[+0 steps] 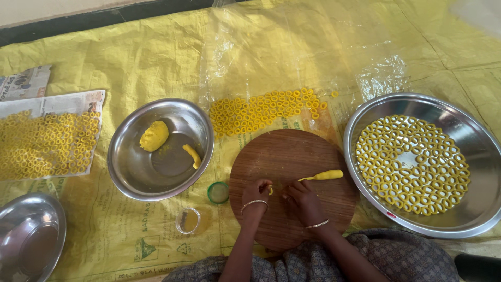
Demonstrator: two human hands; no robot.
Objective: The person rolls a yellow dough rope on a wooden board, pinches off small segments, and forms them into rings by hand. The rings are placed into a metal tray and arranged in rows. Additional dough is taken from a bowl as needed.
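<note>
Two hands on one round wooden board (292,156), left hand (257,192) and right hand (301,201) pinching a small dough bit (270,190) near its front edge, one dough roll (323,175) at its right edge, three steel bowls, two small cups, yellow mat (156,52) on the floor.

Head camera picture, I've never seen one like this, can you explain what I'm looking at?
The camera sits on a person's head and looks down at their own two bare hands. They sit at a round wooden board on a yellow plastic sheet. The left hand and right hand pinch a small bit of yellow dough between them; a thin dough roll lies on the board. A steel bowl holds dough lumps. A big steel tray, the sheet and a newspaper carry many small dough rings.
</note>
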